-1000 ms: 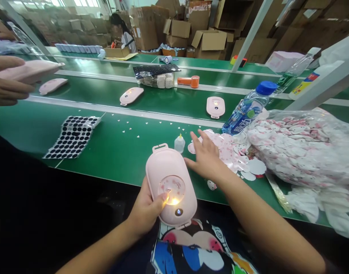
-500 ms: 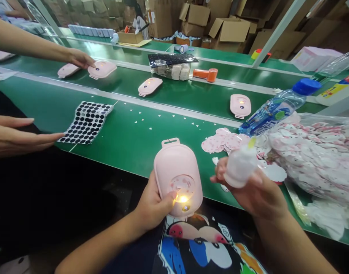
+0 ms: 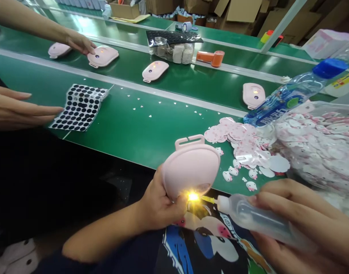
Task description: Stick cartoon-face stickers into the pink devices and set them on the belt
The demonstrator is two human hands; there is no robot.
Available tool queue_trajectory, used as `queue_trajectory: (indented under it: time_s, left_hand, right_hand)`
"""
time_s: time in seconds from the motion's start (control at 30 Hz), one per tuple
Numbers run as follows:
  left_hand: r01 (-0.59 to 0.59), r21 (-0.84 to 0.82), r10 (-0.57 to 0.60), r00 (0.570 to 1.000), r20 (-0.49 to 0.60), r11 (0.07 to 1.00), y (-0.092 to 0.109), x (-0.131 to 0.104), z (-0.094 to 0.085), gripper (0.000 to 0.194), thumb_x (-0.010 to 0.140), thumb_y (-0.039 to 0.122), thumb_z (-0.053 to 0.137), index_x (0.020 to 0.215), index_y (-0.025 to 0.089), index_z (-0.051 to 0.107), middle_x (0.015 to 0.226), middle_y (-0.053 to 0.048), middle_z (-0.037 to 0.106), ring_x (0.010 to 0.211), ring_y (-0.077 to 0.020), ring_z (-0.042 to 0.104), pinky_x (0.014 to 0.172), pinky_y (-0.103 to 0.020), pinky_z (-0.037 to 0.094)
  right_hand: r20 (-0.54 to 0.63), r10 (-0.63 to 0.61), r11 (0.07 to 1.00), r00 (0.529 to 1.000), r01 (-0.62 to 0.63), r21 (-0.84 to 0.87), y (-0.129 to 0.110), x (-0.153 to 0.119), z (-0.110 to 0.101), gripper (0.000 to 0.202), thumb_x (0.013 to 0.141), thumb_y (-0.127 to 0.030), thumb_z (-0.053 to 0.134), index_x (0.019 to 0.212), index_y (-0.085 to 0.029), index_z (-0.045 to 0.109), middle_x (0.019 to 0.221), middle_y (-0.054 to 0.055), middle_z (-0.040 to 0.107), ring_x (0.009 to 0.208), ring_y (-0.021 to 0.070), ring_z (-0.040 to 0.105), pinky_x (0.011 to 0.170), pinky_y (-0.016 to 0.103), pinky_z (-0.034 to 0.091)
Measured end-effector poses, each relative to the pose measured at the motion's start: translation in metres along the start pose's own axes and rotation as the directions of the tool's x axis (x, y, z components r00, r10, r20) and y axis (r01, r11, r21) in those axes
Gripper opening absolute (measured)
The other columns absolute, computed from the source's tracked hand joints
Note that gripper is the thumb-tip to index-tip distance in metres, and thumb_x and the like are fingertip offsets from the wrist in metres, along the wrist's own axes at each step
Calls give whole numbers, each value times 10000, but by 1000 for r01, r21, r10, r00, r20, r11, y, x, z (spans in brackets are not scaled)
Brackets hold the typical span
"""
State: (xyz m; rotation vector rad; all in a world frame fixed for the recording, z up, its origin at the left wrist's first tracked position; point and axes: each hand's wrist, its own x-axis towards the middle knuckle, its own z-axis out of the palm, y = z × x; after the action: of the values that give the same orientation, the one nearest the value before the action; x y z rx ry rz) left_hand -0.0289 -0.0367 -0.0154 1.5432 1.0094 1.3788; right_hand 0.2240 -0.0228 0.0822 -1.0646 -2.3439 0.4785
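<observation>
Pink plastic casing (image 3: 191,167) sits tilted in the left hand (image 3: 160,203), fingers closed round its lower end, held off the near edge of the green table (image 3: 140,133) above the lap. A small light (image 3: 193,196) glows at its underside. The right hand (image 3: 302,224) is closed round a clear squeeze bottle (image 3: 257,219), whose yellow nozzle tip just reaches the lit spot. Judging by this, the dab is only starting; no disc is on the casing yet. Loose pink discs (image 3: 237,137) lie just beyond, near the table's front edge, beside a bag of discs (image 3: 319,140) and a water bottle (image 3: 288,95). Bare green lies leftward up to a dotted sheet (image 3: 80,106), where another person's hand (image 3: 17,110) hovers. Finished casings (image 3: 154,71) ride the far belt
</observation>
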Motion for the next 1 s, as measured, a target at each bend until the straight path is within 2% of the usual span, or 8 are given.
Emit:
queue_trajectory:
  time_s: [0.2, 0.4, 0.67, 1.0]
  left_hand:
    - [78, 48, -81, 996, 47, 996, 7, -2, -3, 785, 715, 104, 621, 1434, 182, 315, 1296, -187, 606, 1115, -352, 646, 913, -463, 569]
    - [27, 39, -29, 999, 37, 999, 5, -5, 0, 729, 727, 97, 598, 1401, 158, 327, 1271, -201, 599, 1112, -317, 645, 907, -425, 568]
    - [-30, 34, 29, 999, 19, 999, 1, -7, 2, 800, 715, 49, 607, 1444, 228, 329, 1258, -124, 607, 1079, -255, 649, 923, -362, 558]
    - [7, 37, -8, 999, 31, 999, 9, -5, 3, 678, 758, 103, 595, 1386, 176, 353, 1282, -189, 591, 1119, -302, 643, 916, -409, 565]
  right_hand:
    - [30, -17, 1000, 999, 18, -15, 3, -2, -2, 337, 773, -132, 613, 1087, -252, 592, 924, 76, 543, 760, 188, 607, 509, 246, 545]
    - [50, -31, 1000, 998, 31, 3, 3, -4, -1, 338, 764, -135, 625, 1084, -240, 593, 925, 83, 537, 767, 191, 600, 504, 249, 548]
    - [50, -14, 999, 999, 15, -28, 4, -7, -3, 325, 786, -131, 610, 1086, -253, 583, 923, 87, 559, 747, 192, 612, 525, 266, 554]
    - [34, 4, 999, 999, -2, -53, 3, -11, -4, 321, 775, -163, 608, 1073, -278, 580, 921, 77, 578, 723, 194, 621, 512, 278, 552]
